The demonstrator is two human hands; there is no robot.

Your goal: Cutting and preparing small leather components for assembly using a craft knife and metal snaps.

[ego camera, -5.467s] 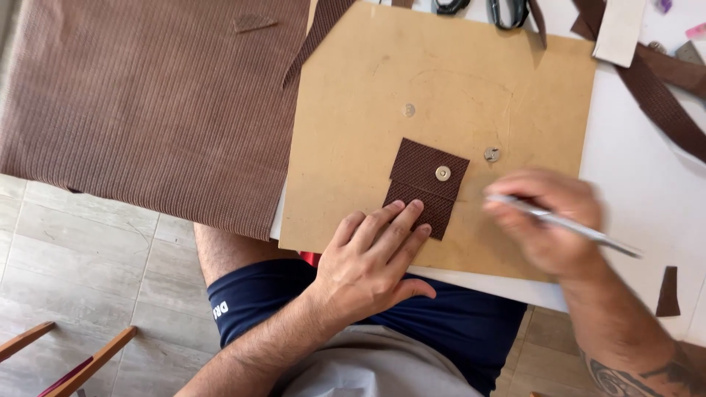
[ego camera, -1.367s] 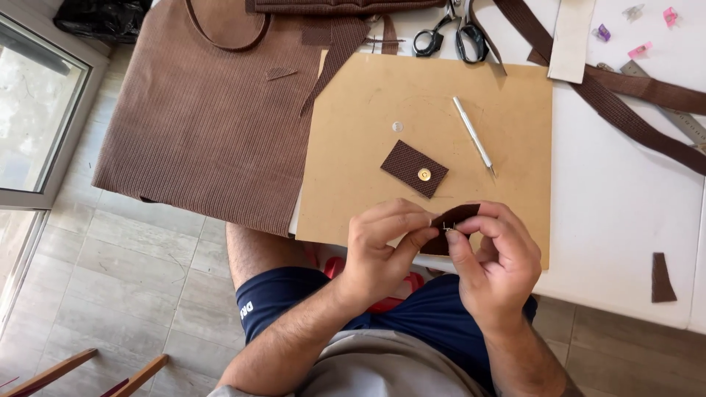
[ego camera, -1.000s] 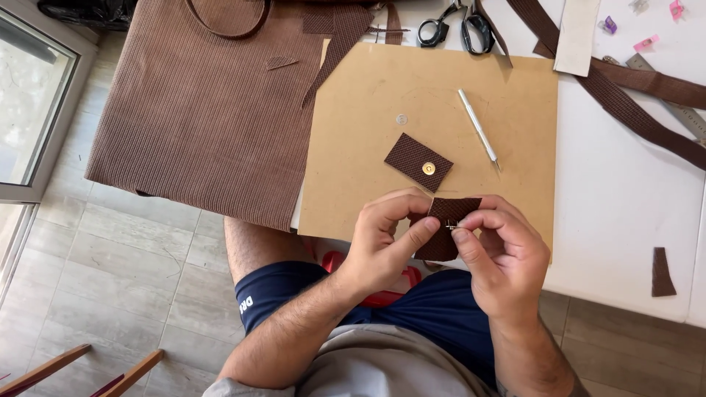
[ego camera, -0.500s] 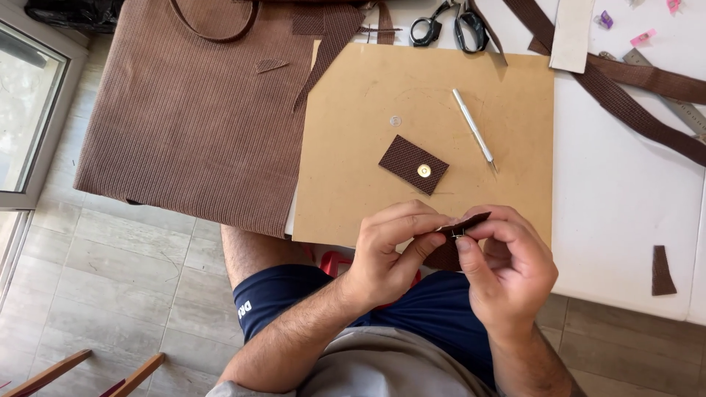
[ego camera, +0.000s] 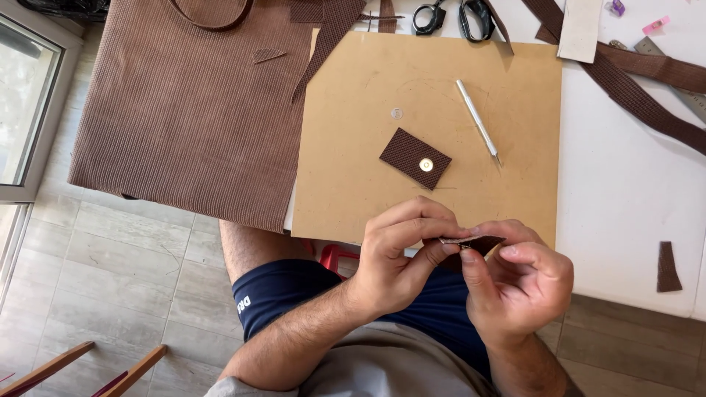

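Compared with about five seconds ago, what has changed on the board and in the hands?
The right hand let go of the silver tool, which now lies on the tan board. Both hands lifted one small brown fabric piece off the board and pinch it together with the left hand above the lap. The other brown piece with the metal snap stayed on the board; the scissors and big brown cloth are unchanged.

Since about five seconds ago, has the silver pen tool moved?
Yes. The silver pen tool left the right hand and now lies on the tan board, up-right of the brown fabric patch.
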